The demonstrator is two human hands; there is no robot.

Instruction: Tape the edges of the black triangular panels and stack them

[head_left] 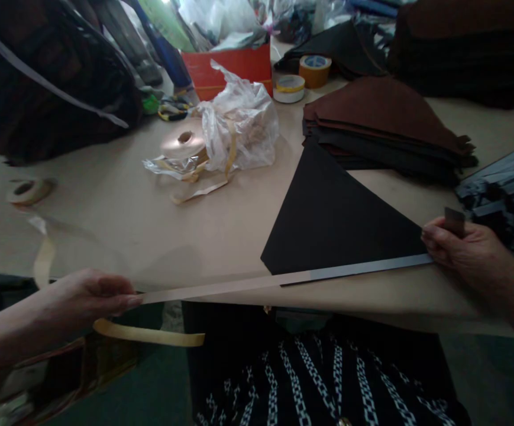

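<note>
A narrow strip of pale adhesive tape [221, 289] is stretched taut between my hands near the table's front edge. Its left end is pinched in the fingers of my left hand [106, 291]. To the right, the tape lies along the lower edge of a black, roughly triangular fabric piece [340, 213]. My right hand [465, 245] is closed at that piece's right corner, by the tape's other end. A small dark flat piece [454, 222] sticks up from its grip; its kind cannot be made out. Below my left hand hangs a loose yellowish strip [150, 334].
Brown and black cut pieces [381, 112] are stacked behind the fabric. Tape rolls [315, 71] stand by a red box [234, 68]. A large tape roll [183, 139] lies beside a crumpled plastic bag [248, 124]. A smaller roll [28, 190] is at left, dark bundles [52, 83] behind.
</note>
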